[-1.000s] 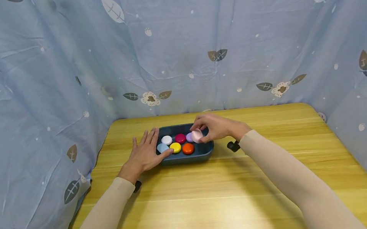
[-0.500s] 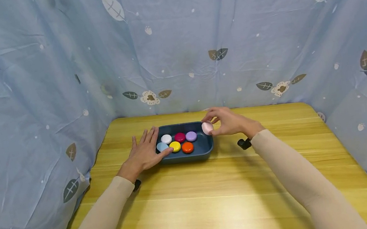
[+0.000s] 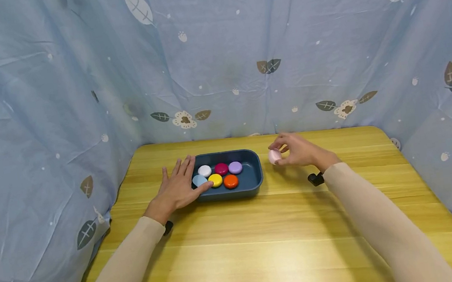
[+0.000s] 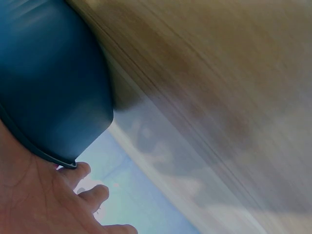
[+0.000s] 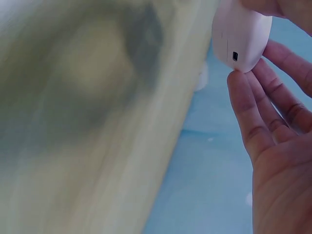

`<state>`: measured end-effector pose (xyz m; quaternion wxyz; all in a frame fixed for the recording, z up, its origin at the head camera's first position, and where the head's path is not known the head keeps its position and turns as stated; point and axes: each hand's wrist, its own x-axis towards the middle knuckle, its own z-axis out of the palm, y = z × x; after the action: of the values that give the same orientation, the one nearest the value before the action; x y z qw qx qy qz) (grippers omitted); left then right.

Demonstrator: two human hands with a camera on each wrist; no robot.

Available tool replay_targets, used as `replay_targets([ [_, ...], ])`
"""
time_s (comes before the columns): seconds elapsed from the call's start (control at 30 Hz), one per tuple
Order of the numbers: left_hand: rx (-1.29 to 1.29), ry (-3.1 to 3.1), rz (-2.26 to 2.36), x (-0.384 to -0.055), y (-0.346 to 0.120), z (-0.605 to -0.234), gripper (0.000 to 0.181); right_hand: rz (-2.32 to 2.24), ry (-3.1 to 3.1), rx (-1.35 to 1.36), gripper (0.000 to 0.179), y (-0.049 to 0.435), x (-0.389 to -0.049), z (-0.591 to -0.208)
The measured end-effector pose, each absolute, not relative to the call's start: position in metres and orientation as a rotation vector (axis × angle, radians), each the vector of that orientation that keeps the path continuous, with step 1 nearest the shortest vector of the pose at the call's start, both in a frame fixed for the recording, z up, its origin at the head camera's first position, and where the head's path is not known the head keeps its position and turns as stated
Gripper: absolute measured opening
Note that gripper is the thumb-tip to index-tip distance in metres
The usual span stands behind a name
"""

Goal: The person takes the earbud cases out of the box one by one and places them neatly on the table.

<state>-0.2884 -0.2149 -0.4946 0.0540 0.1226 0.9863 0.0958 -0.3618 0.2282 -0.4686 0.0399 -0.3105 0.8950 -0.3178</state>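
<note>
My right hand (image 3: 299, 151) pinches a pale pink round case (image 3: 274, 156) between thumb and fingers, just right of the tray and over the table. In the right wrist view the pink case (image 5: 241, 36) shows a seam and a small dark port in its side. My left hand (image 3: 177, 190) rests on the left end of a dark blue tray (image 3: 254, 189) with fingers spread, its thumb reaching over the rim. Inside the tray lie round glossy pieces: white (image 3: 205, 171), crimson (image 3: 221, 169), lilac (image 3: 235, 168), yellow (image 3: 215, 180), orange (image 3: 231, 182) and light blue (image 3: 199, 180), the last partly hidden by the hand.
The wooden table (image 3: 232, 254) extends in front of the tray and to both sides. A blue curtain (image 3: 219, 56) printed with leaves and flowers hangs close behind the table's back edge and along both sides.
My right hand has lifted the pink case from above the tray's right part and carried it right, past the rim. The lilac piece is now fully uncovered. My left hand stays put.
</note>
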Motion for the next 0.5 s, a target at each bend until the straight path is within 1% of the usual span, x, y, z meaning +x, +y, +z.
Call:
replay_targets([
  [0.23, 0.382, 3.01, 0.289, -0.285, -0.215, -0.495, 0.122, -0.937, 2.771, -0.888, 0.048, 0.244, -0.362, -0.487],
  [0.5, 0.378, 3.013, 0.304, -0.285, -0.214, -0.494, 0.121, -0.885, 2.803, -0.825, 0.049, 0.25, -0.361, -0.499],
])
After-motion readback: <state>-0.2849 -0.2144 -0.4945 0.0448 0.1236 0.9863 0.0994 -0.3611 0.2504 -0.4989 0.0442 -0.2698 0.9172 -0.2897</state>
